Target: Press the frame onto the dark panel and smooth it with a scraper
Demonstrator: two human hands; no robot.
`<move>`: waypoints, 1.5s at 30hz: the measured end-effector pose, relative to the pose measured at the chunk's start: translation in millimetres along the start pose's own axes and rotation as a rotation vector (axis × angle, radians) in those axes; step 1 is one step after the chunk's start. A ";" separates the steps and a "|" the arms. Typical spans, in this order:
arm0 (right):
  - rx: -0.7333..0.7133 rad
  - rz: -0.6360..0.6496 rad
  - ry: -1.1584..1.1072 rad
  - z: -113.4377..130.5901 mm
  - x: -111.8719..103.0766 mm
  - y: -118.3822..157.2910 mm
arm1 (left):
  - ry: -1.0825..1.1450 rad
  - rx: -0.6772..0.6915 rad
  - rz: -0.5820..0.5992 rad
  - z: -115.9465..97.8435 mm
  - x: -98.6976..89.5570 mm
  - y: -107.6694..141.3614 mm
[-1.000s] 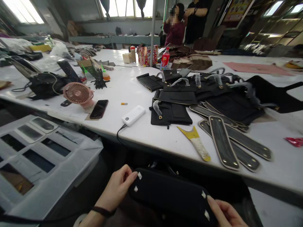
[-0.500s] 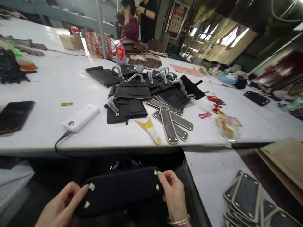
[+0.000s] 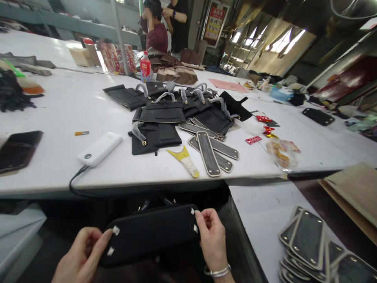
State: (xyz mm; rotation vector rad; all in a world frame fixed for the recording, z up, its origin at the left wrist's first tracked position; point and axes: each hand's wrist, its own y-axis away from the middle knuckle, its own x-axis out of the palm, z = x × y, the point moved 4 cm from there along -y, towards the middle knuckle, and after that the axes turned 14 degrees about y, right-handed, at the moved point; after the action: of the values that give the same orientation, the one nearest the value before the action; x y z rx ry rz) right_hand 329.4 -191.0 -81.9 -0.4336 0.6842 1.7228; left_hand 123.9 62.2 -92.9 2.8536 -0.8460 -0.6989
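Note:
A long black bag base panel (image 3: 153, 235) with rounded ends and small whitish tabs near its corners is stretched between my hands, below the table's front edge. My left hand (image 3: 84, 253) pinches its left end beside a tab. At the other end, my right hand (image 3: 211, 236) grips the corner between thumb and fingers, a bracelet on the wrist. Dark material with metal bits lies behind the panel, mostly hidden in shadow. To the lower right sits a stack of similar dark panels (image 3: 308, 237) with pale edges and metal studs.
On the white table (image 3: 59, 98) lie black leather bag pieces (image 3: 165, 112), loose studded panels (image 3: 208, 154), a yellow scraper-like tool (image 3: 185, 160), a white power bank (image 3: 100, 149) with a cable, and a phone (image 3: 20, 149). A red bottle (image 3: 145, 67) stands behind. Two people are at the back.
The panel and both hands have shifted slightly within the view, with the grip unchanged. The view itself has moved a little, so the table items appear slightly further left.

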 end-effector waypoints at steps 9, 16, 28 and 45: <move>-0.067 -0.063 -0.054 -6.6 -0.7 2.5 | 0.056 0.295 0.131 -28.7 -3.8 9.6; -0.225 -0.158 0.087 -11.0 0.0 7.1 | 0.013 0.468 0.207 -27.3 -15.5 23.8; -1.051 -0.153 0.636 14.8 -5.7 0.3 | -0.308 0.783 0.409 -42.9 -15.8 26.8; -1.578 -0.224 0.837 47.0 70.5 31.1 | -0.487 0.849 0.312 -75.4 57.2 36.9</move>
State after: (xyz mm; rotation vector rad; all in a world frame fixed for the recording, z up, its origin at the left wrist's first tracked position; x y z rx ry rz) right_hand 284.3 -112.8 -82.7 -2.2681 -0.3663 1.4966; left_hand 181.9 -3.2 -41.2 3.0916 -2.0294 -1.2515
